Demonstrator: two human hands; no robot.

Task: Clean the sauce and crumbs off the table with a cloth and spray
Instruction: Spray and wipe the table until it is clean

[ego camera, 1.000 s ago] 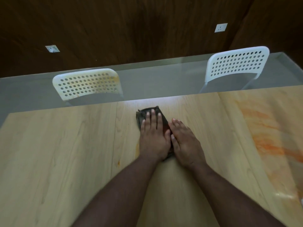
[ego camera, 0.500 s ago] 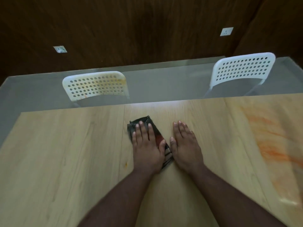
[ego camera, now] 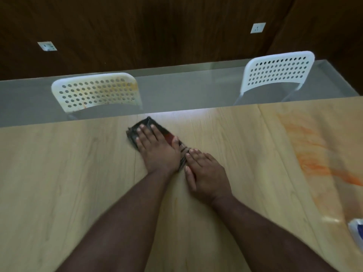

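While the left hand point(ego camera: 157, 148) lies flat on the cloth point(ego camera: 141, 124), its fingers are straight and close together, pressing the fabric onto the table point(ego camera: 59, 183). Its fingertips point toward 11 o'clock, and its thumb lies out along the cloth's right side. The cloth is dark, with a reddish patch showing beside the thumb, and it sits near the table's far edge, a little left of centre; its far corner pokes out beyond the fingertips toward 12 o'clock.

At 4 o'clock from the left hand, the right hand point(ego camera: 206, 175) also rests palm down with straight fingers. Its fingertips touch the near right edge of the cloth, while most of the palm lies on bare wood. The two hands are just beside each other, thumbs nearly meeting.

Toward 3 o'clock from the hands, well apart from them, an orange sauce smear point(ego camera: 314, 163) streaks the tabletop and runs off toward the right edge. At 4 o'clock, at the frame's right border, a white and blue object point(ego camera: 356, 230) shows only in part; I cannot tell what it is.

Beyond the table's far edge stand two white perforated chairs: the left chair point(ego camera: 96, 93) at 11 o'clock carries orange stains on its backrest, and the right chair point(ego camera: 277, 71) at 1 o'clock looks clean. Behind them a dark wooden wall point(ego camera: 157, 26) holds two white sockets point(ego camera: 258, 28).
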